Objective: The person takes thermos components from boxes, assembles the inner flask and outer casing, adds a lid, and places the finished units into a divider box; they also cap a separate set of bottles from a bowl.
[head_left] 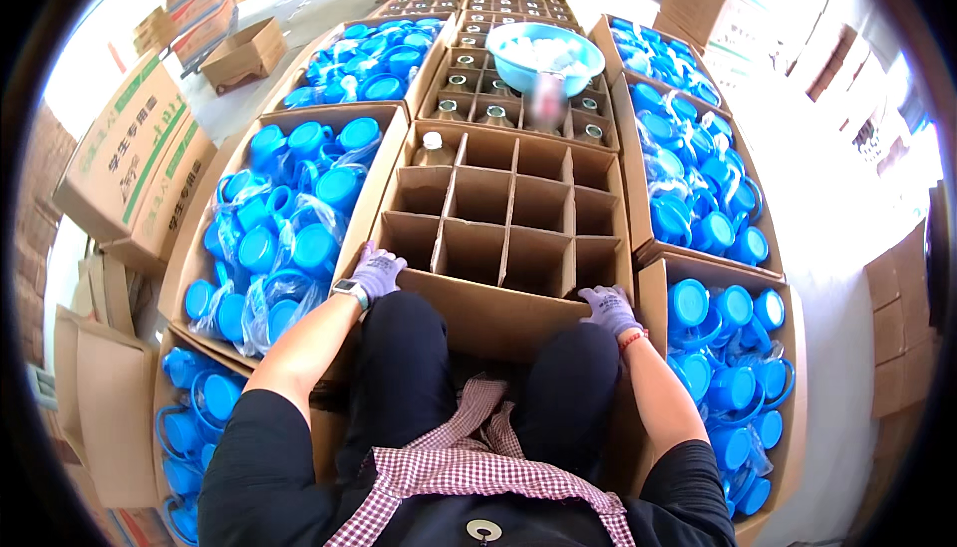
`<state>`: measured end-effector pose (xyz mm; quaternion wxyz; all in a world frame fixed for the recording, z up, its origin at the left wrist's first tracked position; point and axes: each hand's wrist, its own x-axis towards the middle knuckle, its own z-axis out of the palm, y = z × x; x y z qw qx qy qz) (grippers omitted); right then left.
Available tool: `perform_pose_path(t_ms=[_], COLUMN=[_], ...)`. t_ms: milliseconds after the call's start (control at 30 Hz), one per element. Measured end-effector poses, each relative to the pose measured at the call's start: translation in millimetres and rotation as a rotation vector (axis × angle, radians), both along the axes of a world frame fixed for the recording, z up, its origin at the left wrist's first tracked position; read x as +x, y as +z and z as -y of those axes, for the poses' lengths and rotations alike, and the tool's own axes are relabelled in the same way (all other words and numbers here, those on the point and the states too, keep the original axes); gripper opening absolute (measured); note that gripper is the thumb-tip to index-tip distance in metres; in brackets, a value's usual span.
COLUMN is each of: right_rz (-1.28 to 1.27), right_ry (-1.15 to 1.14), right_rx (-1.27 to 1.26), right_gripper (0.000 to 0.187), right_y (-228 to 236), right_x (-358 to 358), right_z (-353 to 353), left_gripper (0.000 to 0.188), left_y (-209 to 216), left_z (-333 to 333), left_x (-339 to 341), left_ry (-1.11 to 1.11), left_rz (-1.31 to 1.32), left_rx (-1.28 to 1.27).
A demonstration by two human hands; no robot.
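Divided carton sits just past the knees, btwn L mug carton and R mug carton; open top, 4x3 cells.

Handling, L to R: capped bottle in far L corner cell, other cells look empty, so prob. light overall, wt biased to that corner. Glass vs plastic: can't tell, treat as fragile. Dividers mid: thin board, prob. easy to crush, not a lift pt. Outer walls: corrugated, likely stiff at corners, floppier mid-edge. Board looks dry, shouldn't slip w/ gloves. Best hold IMO: opposite side walls near corners, or under btm edges.

Pose: L hand, lilac glove, on near L corner, fingers over top edge, pointing fwd-R; watch at wrist, forearm angled in from lower L. R hand, similar glove, on near R corner, fingers pointing fwd-L; red bracelet at wrist, forearm in from lower R. Hands well apart, both on carton; can't tell if clamped or just resting.
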<state>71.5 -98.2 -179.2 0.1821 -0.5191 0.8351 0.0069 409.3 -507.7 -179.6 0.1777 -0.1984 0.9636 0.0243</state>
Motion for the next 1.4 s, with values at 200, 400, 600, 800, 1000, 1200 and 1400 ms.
perform_pose_path(t_ms=[200,400,600,800,1000,1200,1400], right_rz=[-0.077,0.093,-0.072,-0.788,-0.359,-0.584,-0.349], right_ry=[-0.128,-0.42,-0.654,-1.393,-1.56,-1.333,-1.337], right_rx=[-0.023,-0.911,-1.004,-0.577,-0.162,-0.315,-0.118], right_gripper=[0.051,0.04,0.029,0.047,0.049,0.046,0.052], right_y=[-38.2,59.0,126.0,97.9,74.9,123.0,107.7], right_x=[-63.6,59.3,149.1,41.8,-46.4,-34.6,-57.9], right_z=[-99.6,-89.3,-220.0,-370.2,-420.4,-367.6,-377.9], left_gripper=[0.045,0.044,0.036,0.033,0.033,0.032,0.03], left_y=[5.0,3.4,101.3,144.4,128.5,134.9,126.2], left_z=[-35.7,-3.8,-65.7,-189.7,-209.8,-213.5,-219.7], left_x=[-75.9,11.4,28.1,13.3,-11.2,-10.1,-21.6], left_ry=[-0.127,0.199,0.438,-0.017,-0.251,-0.285,-0.263], left_rz=[-0.234,-0.588,-0.965,-0.921,-0.799,-0.764,-0.762], left_rx=[0.021,0.594,1.124,0.622,0.298,0.284,0.257])
